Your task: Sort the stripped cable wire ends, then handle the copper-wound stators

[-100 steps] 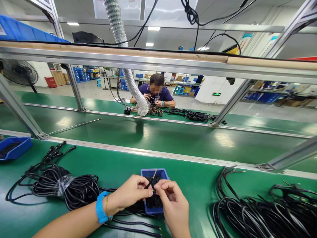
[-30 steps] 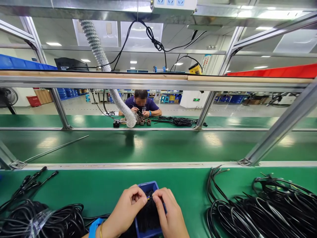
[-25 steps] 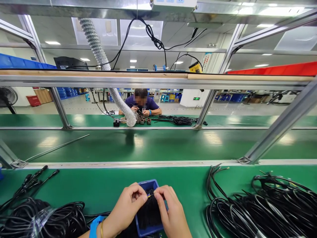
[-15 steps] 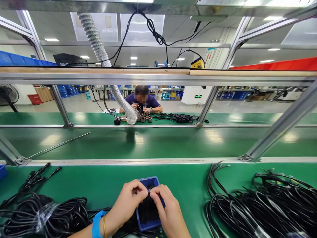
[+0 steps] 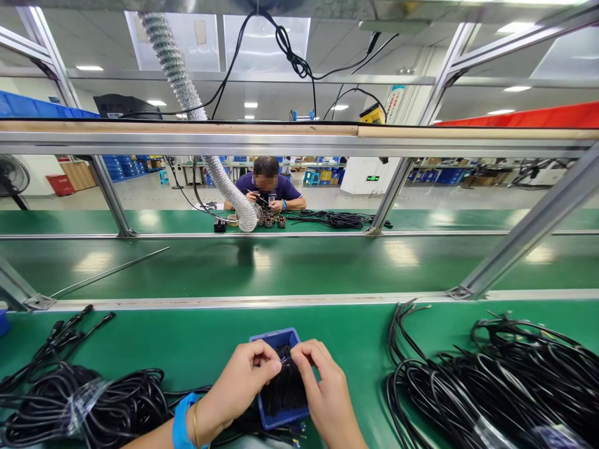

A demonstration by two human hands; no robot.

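Over a small blue plastic bin (image 5: 264,411), my two hands work with their fingertips close together. My left hand (image 5: 248,380), with a blue band and a yellow bangle at the wrist, is pinched on a thin, pale wire end (image 5: 283,360). Thumb and forefinger of my right hand (image 5: 322,380) are pressed together just to its right; whatever they pinch is too small to make out. Many small black pieces (image 5: 283,390) fill the bin. Cable ends with coloured wires (image 5: 294,430) lie under its near edge.
Coiled black cables (image 5: 84,405) lie on the left, and a larger pile (image 5: 496,380) on the right. Metal frame posts (image 5: 510,224) rise beyond the green bench. A thin rod (image 5: 110,272) lies further back. Opposite, a co-worker (image 5: 266,187) sits behind a silver duct (image 5: 229,184).
My right fingertips have drawn slightly right, away from the left ones, so the gap between them is wider. My left hand keeps its pinch. The view has shifted a little.
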